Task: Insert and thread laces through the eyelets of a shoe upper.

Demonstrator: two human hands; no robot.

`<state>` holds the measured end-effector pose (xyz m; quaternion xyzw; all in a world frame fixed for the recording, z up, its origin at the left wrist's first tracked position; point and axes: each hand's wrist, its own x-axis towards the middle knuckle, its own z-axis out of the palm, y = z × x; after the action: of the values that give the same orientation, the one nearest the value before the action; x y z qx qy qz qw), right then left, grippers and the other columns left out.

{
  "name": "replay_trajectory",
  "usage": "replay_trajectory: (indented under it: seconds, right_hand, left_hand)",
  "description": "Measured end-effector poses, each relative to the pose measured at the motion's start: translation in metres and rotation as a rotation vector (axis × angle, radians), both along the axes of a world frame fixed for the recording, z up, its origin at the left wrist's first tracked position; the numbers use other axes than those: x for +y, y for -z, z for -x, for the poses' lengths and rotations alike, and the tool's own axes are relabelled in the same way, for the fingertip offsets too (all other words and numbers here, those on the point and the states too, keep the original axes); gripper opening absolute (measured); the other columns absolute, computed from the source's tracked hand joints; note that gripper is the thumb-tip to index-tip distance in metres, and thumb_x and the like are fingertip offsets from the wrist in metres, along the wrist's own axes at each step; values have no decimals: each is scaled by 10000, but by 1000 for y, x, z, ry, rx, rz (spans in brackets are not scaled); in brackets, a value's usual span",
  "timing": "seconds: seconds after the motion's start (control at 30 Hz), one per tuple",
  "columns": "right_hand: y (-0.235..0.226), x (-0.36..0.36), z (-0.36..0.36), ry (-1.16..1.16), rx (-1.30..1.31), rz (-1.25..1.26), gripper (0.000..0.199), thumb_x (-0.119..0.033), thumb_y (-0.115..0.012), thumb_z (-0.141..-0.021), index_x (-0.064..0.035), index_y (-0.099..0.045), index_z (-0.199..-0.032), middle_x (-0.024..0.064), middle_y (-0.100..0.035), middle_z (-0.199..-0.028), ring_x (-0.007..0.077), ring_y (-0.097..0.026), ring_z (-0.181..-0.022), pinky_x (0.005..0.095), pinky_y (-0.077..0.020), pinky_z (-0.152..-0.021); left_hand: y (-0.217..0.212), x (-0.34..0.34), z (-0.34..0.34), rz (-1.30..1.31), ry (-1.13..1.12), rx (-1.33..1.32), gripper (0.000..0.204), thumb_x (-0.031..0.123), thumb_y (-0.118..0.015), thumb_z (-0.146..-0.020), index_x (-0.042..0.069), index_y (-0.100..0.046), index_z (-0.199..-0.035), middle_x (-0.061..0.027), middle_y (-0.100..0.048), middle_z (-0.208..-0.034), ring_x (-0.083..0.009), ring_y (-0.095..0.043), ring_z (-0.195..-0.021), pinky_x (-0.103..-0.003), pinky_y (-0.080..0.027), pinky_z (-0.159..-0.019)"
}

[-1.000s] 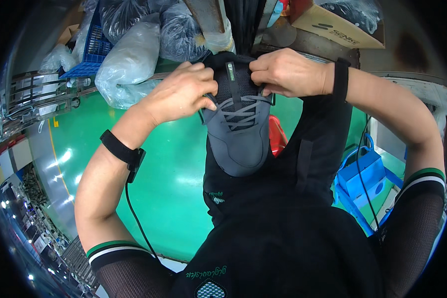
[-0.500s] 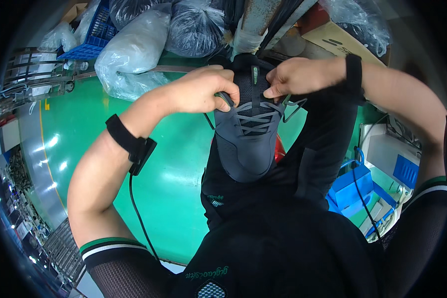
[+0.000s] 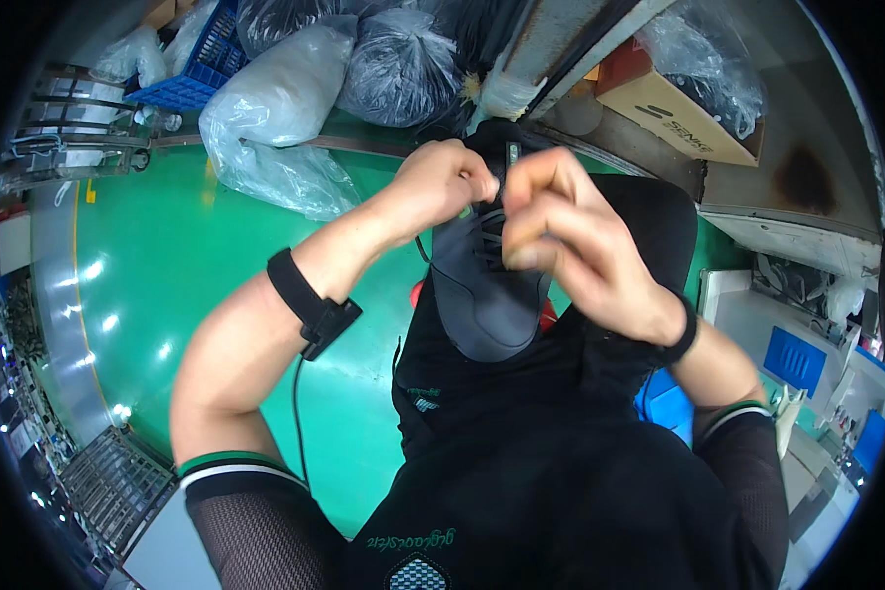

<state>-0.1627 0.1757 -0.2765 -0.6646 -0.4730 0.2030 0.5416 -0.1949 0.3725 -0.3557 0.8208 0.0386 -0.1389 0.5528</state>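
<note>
Shoe (image 3: 487, 295) dark grey with black laces (image 3: 484, 236); floor (image 3: 167, 265) glossy green; crate (image 3: 202, 74) blue; bags (image 3: 280, 108) clear and grey; wrist straps (image 3: 310, 305) black.

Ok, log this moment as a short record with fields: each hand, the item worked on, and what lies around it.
left hand: closed in a fist at the top of the shoe, by the tongue
right hand: fingers bent over the laces
shoe: dark grey sneaker with black laces, toe toward the person, resting on their lap
wrists: black strap on each
floor: green, glossy
around: plastic bags, blue crate, cardboard box
</note>
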Motion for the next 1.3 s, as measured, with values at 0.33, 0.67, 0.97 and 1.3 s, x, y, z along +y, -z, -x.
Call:
replay_trajectory:
  seconds: [0.33,0.67,0.97,1.3]
  right_hand:
    - [28,-16,3,96,763,-266,134,-137,-541,-967,-19,-599,-938,53,-596,-877,69,-505,-691,198,-413,-620]
    - [37,-109,-35,613,792,-31,296,-136,-506,-981,-20,-508,-1253,11,-565,-722,42,-431,-523,181,-333,-466]
    - [56,-94,-15,649,439,141,131,-138,-645,-900,-9,-647,-926,-36,-601,-698,21,-500,-635,203,-397,-563]
    - [65,-53,-20,564,41,381,115,-167,-655,-819,-55,-672,-834,110,-636,-658,252,-621,-581,358,-471,-563]
  left_hand:
    - [-49,-35,44,378,-474,-285,355,143,-562,-963,9,-530,-1290,-56,-580,-1010,-82,-528,-731,-216,-441,-667]
    - [-17,-71,51,446,-358,-257,224,-36,-543,-921,-18,-589,-1139,-107,-659,-1008,-202,-665,-982,-275,-530,-854]
    - [15,40,96,403,-952,-111,220,153,-573,-957,11,-592,-1124,-50,-637,-790,-138,-633,-715,-244,-480,-693]
    - [-6,-33,56,-186,-617,-349,67,62,-591,-925,11,-628,-948,-41,-632,-813,-83,-583,-728,-256,-472,-647]
